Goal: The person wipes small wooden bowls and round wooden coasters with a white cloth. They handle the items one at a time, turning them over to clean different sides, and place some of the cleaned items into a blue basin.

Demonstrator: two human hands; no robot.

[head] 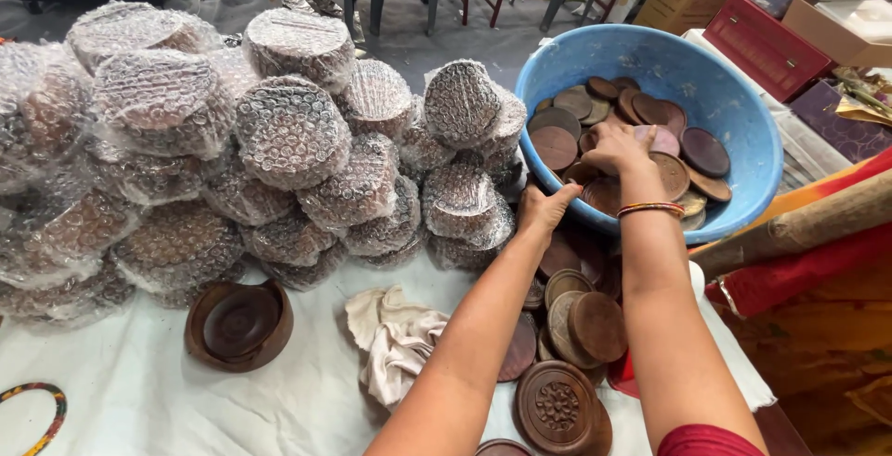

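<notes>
Head view: nearest you, a carved wooden disc point(557, 408) lies flat on the white-covered desk point(149, 372), beside a loose stack of plain wooden discs point(583, 326). Your left hand point(544, 207) grips the near rim of the blue basin point(743, 112), fingers curled over the edge and thumb outside. Your right hand point(616, 147) is inside the basin, fingers bent down onto the brown discs in the basin point(650, 140); you cannot tell whether they pinch one. Those discs lie flat directly beneath the right hand, so it is nearer. Bubble-wrapped bundles point(279, 140) are piled well to the left.
</notes>
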